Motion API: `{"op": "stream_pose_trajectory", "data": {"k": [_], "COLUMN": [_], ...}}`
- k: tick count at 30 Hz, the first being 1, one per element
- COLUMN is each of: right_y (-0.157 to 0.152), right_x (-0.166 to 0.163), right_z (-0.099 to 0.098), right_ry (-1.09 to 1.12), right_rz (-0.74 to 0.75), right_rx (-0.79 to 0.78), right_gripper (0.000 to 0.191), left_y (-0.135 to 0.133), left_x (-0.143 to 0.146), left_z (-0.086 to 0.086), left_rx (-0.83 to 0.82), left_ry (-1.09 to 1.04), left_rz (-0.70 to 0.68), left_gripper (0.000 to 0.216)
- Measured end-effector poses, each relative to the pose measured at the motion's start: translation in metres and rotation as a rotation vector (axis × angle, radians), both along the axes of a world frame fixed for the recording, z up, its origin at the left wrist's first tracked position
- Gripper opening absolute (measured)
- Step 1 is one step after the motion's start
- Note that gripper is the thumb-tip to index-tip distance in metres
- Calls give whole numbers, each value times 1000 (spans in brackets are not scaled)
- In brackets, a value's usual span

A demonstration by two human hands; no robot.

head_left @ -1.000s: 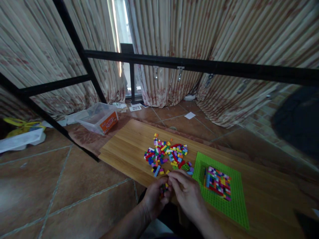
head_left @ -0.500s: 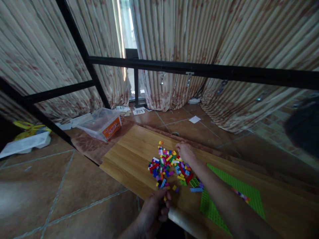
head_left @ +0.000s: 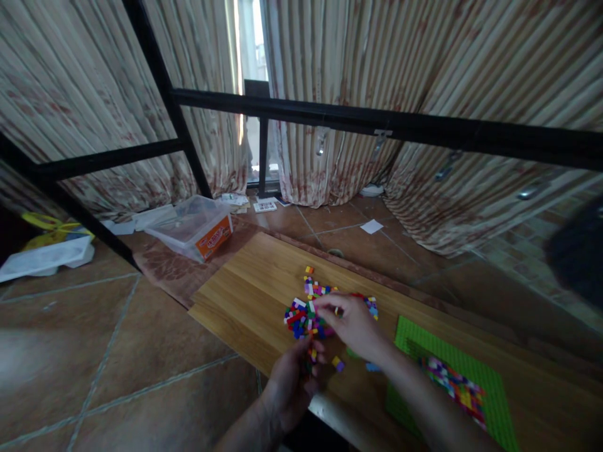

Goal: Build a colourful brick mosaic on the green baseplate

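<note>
A heap of small coloured bricks (head_left: 306, 311) lies on a wooden board (head_left: 249, 289). My right hand (head_left: 351, 320) hovers over the heap with thumb and fingers pinched together on something too small to name. My left hand (head_left: 294, 380) stays at the board's near edge, curled round a small cluster of coloured bricks (head_left: 311, 359). To the right lies a green baseplate (head_left: 490, 383) with a patch of bricks (head_left: 455, 386) built on it. Two loose bricks (head_left: 337, 363) lie near my left hand.
A clear plastic box (head_left: 195, 227) with an orange label sits on the tiled floor beyond the board. Black metal bars (head_left: 377, 122) cross in front of striped curtains. White and yellow bags (head_left: 44, 248) lie at far left. A dark blurred shape (head_left: 577, 257) is at the right.
My right hand reached out to the far side of the heap, then drew back toward me over its middle, fingers pinched. My left hand stayed at the board's edge. The view shifted slightly.
</note>
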State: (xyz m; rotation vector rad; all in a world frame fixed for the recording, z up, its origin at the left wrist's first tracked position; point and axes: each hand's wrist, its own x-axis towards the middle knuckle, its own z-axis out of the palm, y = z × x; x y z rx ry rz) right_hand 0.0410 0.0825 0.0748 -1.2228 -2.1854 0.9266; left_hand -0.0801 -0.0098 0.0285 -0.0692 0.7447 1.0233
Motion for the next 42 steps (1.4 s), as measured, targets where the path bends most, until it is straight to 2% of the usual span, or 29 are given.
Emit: {"op": "stream_pose_trajectory", "data": {"k": [3,7,14,19,23,26,28,31,34,38,42], "right_y": [42,77,84,84,57,10,-25,-66,-89,-102,-100], "right_x": [-14,-35,-62,-59,-40,-24,-17,-7,4,18,24], "right_z": [-13,-27,-37,-26,-12,-7,-10,-22,-34,-38,-28], "right_ry": [-343,-454,-541,-486,-317,162,282,337,363,358,376], "right_rz": [-188,-224,-203,-193,-159,-152,-162,-163,-201,-200,-152], "right_rx": [107,90,82,92,85,-38,-79,-27,34,-7,-20], "right_gripper": [23,23,12,16,22,21,21,19,17,15,11], "left_y": [-5,-12,-11,-11,-7,-2,-1,-6,-15,-25,-27], "left_x": [-5,-11,-15,-18,-21,-19,-14,-3,7,15,16], "left_z": [1,0,-3,0,3,6,9,14,16,12,11], "left_rx": [-14,-51,-32,-20,27,65,45,-36,-95,-142,-85], "left_ry": [58,145,205,225,219,170,128,62,-26,-80,-5], "left_rz": [3,-15,-39,-31,-30,-31,-30,-21,-38,-21,-9], "left_gripper": [19,19,19,21,18,17,17,16,17,19,20]}}
